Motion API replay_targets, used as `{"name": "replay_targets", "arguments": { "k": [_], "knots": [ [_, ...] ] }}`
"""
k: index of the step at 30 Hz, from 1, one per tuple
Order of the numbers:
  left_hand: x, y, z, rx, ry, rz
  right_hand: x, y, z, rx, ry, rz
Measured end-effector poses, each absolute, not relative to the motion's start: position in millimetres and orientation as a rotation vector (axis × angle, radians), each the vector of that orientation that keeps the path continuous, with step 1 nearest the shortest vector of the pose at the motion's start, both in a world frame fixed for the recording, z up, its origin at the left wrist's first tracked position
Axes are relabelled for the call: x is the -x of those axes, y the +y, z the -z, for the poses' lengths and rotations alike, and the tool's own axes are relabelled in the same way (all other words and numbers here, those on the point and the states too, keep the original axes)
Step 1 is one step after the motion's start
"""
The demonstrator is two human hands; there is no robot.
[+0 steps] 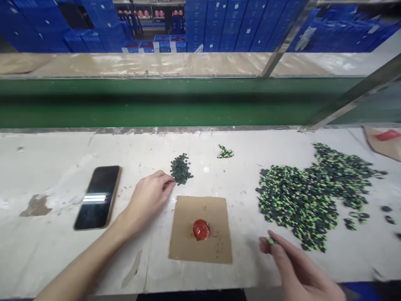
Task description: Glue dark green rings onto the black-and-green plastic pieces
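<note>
My left hand (152, 190) rests at the near-left edge of a small pile of dark green discs (180, 169). Its thumb and fingertips are pinched together, and whatever is between them is too small to make out. Between the thumb and fingers of my right hand (294, 263) is a small dark piece with a bright green spot (271, 241). That hand is just left of the near edge of a large heap of similar green-spotted dark pieces (297, 200). A square of brown cardboard (184, 246) lies between my hands, with a glossy red blob (201, 230) on it.
A phone (98, 198) lies left of my left forearm. A small cluster of green-spotted pieces (225, 152) sits farther back on the white table (56, 161). Beyond the table runs a green belt (156, 113), with a metal post (354, 100) at right. Blue crates (228, 27) are stacked behind.
</note>
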State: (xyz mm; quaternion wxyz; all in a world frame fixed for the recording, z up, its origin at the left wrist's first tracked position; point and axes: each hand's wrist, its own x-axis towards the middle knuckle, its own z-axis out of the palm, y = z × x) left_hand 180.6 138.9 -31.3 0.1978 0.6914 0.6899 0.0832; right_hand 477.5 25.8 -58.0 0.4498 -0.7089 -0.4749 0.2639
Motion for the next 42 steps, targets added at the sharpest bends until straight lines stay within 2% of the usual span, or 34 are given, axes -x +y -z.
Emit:
{"name": "replay_targets", "arguments": {
  "k": [3, 9, 23, 32, 42],
  "knots": [
    [-181, 138, 36, -1.918, 1.939, -0.285, -471, 24, 66, 1.47, -1.538, -0.6],
    [-180, 116, 29, -1.876, 1.819, -0.387, -449, 27, 75, 1.276, -1.822, -0.401],
    [-202, 93, 44, -1.601, 1.523, -0.594, -458, 38, 77, 1.337, -1.909, -0.145],
    [-203, 98, 29, -1.135, 1.303, -0.823, -460, 31, 72, 1.509, -1.746, -0.32],
    [-207, 84, 32, -0.805, 1.072, -0.864, -452, 27, 40, 1.761, -1.442, -0.605]
  ]
}}
